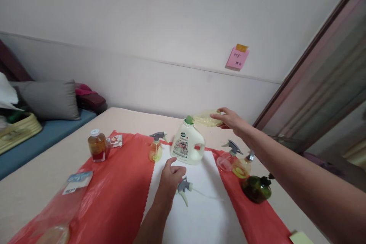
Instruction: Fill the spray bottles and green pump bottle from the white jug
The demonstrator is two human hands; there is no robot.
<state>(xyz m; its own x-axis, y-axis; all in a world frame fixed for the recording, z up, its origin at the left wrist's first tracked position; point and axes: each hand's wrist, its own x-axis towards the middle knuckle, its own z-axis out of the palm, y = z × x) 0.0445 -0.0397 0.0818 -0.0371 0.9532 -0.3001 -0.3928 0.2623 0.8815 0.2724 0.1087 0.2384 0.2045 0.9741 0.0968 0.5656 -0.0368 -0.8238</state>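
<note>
My right hand (228, 118) grips a see-through yellowish bottle (208, 119), which lies almost level in the air. Its narrow end meets the green spout (189, 120) of a cream detergent jug (187, 143); whether liquid flows there I cannot make out. The jug stands upright at the back of the white paper. Lower down, my left hand (171, 175) hovers with loosely curled fingers, thumb apart, seemingly holding nothing. Beside it lies a grey trigger spray head (184, 187) with a thin dip tube, partly covered by the hand.
Left of the jug is a small spray bottle (155, 149). To the right stand a clear spray bottle (226, 161), a yellow pump bottle (241, 167) and a dark green bottle (256, 189). A jar (97, 146) of amber liquid sits on the left by the red sheet (120, 187).
</note>
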